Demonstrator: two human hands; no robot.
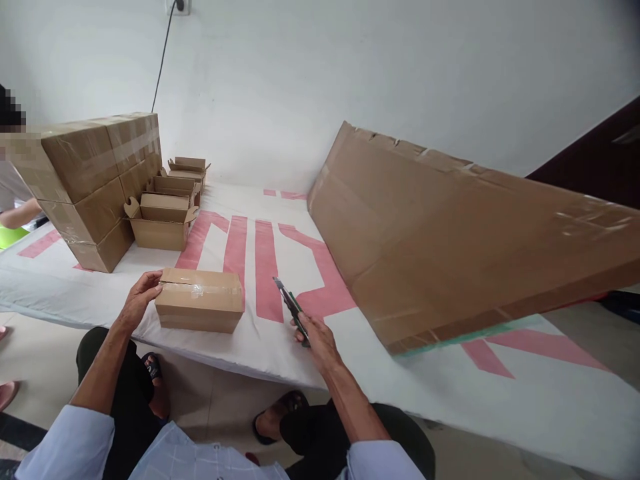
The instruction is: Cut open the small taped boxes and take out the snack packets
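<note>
My left hand grips the left end of a small closed cardboard box, fingers at its back corner and thumb near the front. The box lies flat near the table's front edge, with a strip of clear tape along its top. To the right of the box, my right hand is wrapped around a utility knife with a dark handle and a green edge. Its metal tip points away from me over the cloth, apart from the box.
Three open small boxes stand in a row behind, beside a stack of taped cartons. A large flattened cardboard sheet leans at the right. White cloth with red markings covers the table. Another person's arm shows far left.
</note>
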